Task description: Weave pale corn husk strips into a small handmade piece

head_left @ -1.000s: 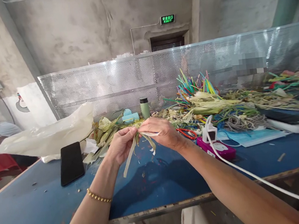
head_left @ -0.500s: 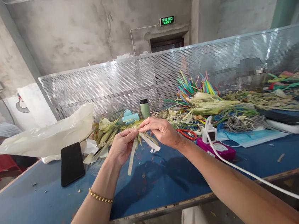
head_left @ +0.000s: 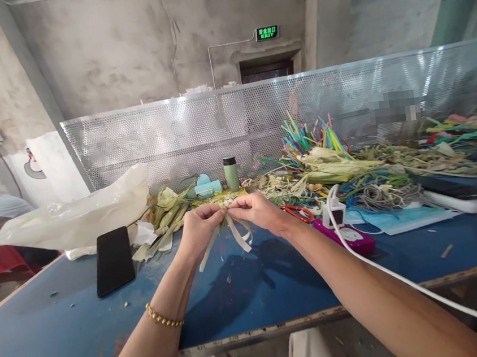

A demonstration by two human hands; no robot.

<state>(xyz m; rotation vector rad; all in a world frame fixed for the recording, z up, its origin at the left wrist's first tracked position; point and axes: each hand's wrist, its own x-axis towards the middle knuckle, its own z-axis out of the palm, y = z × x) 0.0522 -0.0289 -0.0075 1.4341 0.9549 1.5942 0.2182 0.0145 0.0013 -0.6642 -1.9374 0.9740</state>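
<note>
My left hand point(head_left: 201, 225) and my right hand point(head_left: 255, 211) meet above the blue table point(head_left: 275, 288), fingertips almost touching. Both pinch a small bunch of pale corn-husk strips point(head_left: 233, 237), whose loose ends hang down between the hands. A gold bead bracelet point(head_left: 163, 318) is on my left wrist. Behind the hands lies a pile of green husks point(head_left: 166, 213).
A black phone point(head_left: 113, 260) and a cream plastic bag point(head_left: 76, 218) lie at left. Husks, coloured straws point(head_left: 311, 137) and cords cover the right. A green flask point(head_left: 231, 172), red scissors point(head_left: 299, 212), a pink power bank point(head_left: 347, 236) with white cable. Perforated metal screen behind; a seated person far left.
My hands have drawn closer together and dropped slightly. The right hand's fingers have closed onto the strips, and the hanging ends have swung and curled under the hands.
</note>
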